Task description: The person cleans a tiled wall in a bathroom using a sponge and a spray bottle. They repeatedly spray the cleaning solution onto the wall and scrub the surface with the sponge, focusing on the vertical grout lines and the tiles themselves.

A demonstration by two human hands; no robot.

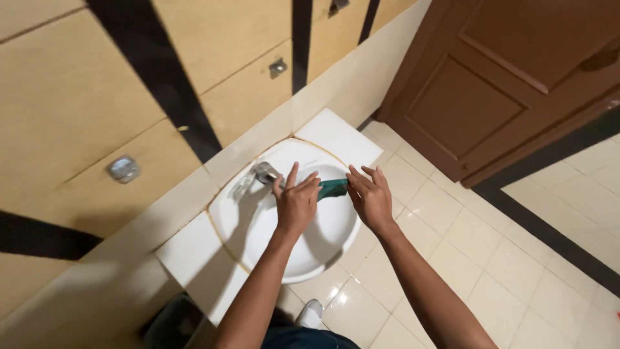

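Over the round white ceramic basin [284, 252], both hands pinch a soft, limp green cloth [333, 188]: left hand [296, 203] at nine o'clock, right hand [371, 197] at three, gripping opposite ends.

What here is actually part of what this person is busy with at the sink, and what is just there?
In use:
left hand and right hand, both holding a green cloth
white basin
chrome tap

Just there:
brown door
dark bin
metal wall fittings
tiled floor
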